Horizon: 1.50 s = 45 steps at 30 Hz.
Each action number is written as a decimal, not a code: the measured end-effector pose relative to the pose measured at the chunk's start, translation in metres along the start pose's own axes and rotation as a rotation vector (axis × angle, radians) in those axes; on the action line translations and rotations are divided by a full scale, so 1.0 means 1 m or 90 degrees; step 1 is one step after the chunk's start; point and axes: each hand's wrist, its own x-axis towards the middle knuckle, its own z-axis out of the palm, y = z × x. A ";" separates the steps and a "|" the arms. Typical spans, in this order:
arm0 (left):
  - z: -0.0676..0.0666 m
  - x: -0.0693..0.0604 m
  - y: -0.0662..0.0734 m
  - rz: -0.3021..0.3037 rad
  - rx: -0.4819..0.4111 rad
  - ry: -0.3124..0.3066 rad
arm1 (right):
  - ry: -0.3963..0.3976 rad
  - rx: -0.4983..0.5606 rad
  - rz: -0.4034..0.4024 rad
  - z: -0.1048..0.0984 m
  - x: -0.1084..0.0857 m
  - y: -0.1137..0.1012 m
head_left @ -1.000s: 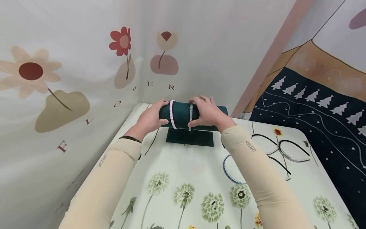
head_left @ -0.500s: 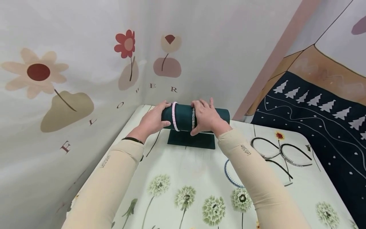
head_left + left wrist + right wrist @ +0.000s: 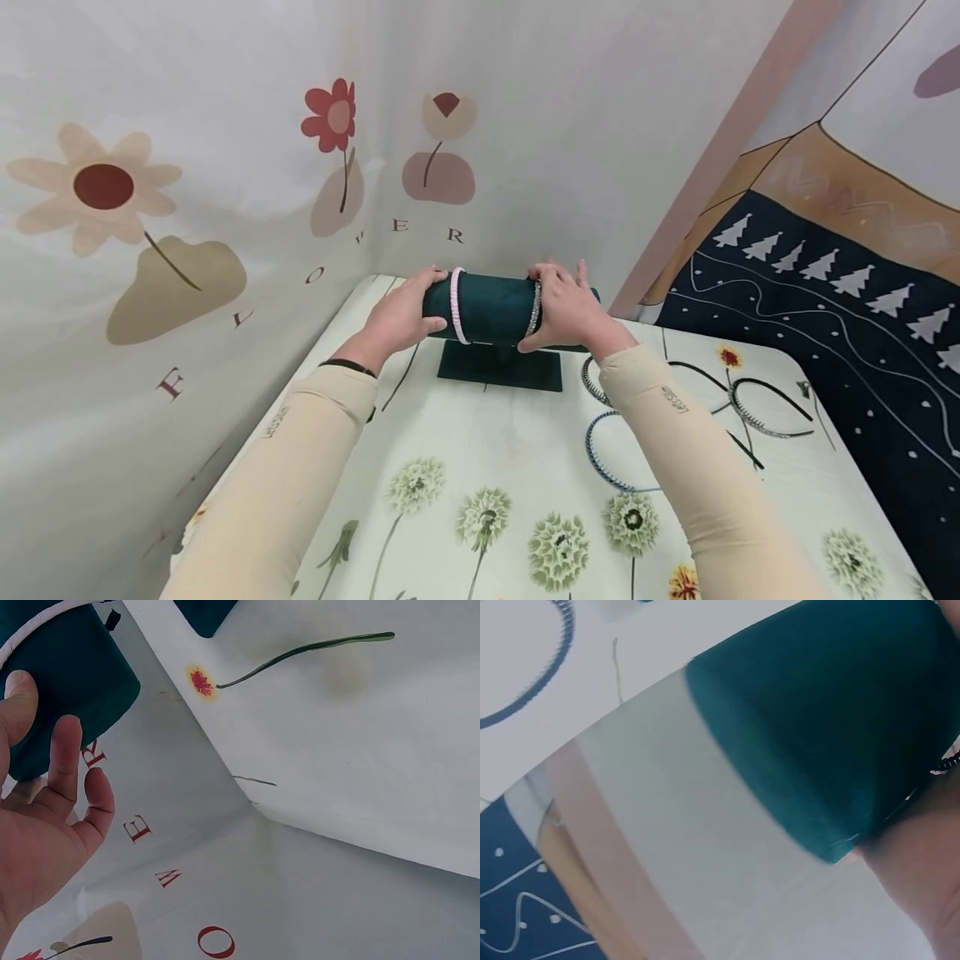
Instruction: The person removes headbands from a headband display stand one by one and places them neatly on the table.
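A dark green velvet roll stand (image 3: 491, 307) lies crosswise at the back of the table on its flat base (image 3: 498, 367). Round its left part sits a pink headband (image 3: 455, 310). My left hand (image 3: 397, 313) grips the roll's left end, thumb in front and fingers over the top; the left wrist view shows this hand (image 3: 49, 817) against the velvet. Further right, a glittery silver headband (image 3: 535, 308) spans the roll. My right hand (image 3: 566, 312) holds that headband, thumb low at the front and fingers on top. In the right wrist view the roll (image 3: 817, 712) hides most of the fingers.
A blue headband (image 3: 596, 454) lies on the flowered tablecloth (image 3: 517, 442) below the right forearm. Several black and silver headbands, one at the far right (image 3: 750, 408), lie beyond it. A printed curtain (image 3: 525, 167) hangs close behind the stand.
My right hand and the silver headband have moved right along the roll, away from the pink headband. The left hand keeps its grip on the left end.
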 end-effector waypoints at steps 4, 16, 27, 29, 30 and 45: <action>-0.001 0.000 0.001 0.000 -0.001 0.000 | 0.005 0.023 0.010 -0.002 -0.008 0.012; 0.000 0.000 -0.001 0.000 -0.006 0.000 | 0.011 0.082 0.020 -0.004 -0.022 0.038; -0.001 -0.001 -0.001 0.005 -0.005 -0.001 | -0.002 0.279 0.057 -0.002 -0.038 0.070; -0.001 -0.001 -0.001 0.007 -0.004 0.000 | -0.008 0.325 0.054 -0.001 -0.041 0.077; -0.001 -0.001 -0.001 0.007 -0.003 0.001 | -0.014 0.347 0.051 0.000 -0.042 0.080; 0.001 0.001 0.001 -0.007 -0.007 -0.001 | 0.000 0.643 0.160 0.039 -0.070 0.114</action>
